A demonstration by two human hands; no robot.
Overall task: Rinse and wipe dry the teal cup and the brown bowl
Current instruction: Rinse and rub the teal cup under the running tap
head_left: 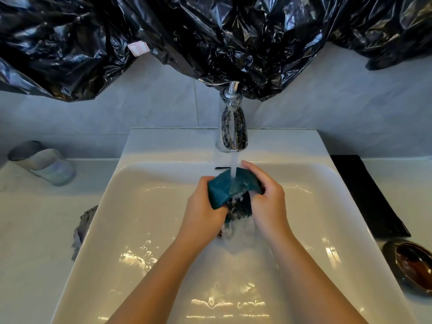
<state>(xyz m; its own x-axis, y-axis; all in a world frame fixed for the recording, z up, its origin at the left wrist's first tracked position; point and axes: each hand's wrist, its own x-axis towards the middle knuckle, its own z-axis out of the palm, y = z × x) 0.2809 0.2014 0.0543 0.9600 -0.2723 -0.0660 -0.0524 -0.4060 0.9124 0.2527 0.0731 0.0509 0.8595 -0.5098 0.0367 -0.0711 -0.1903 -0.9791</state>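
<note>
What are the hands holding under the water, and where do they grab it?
Both hands, left and right, hold the teal cup by its opposite sides.

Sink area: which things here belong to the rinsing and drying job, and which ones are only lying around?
Belong to the job:
teal cup, in both hands under the running faucet
brown bowl, right of the sink
grey cloth, left of the sink

Just lying about:
glass tumbler
black tray
black plastic sheet
</note>
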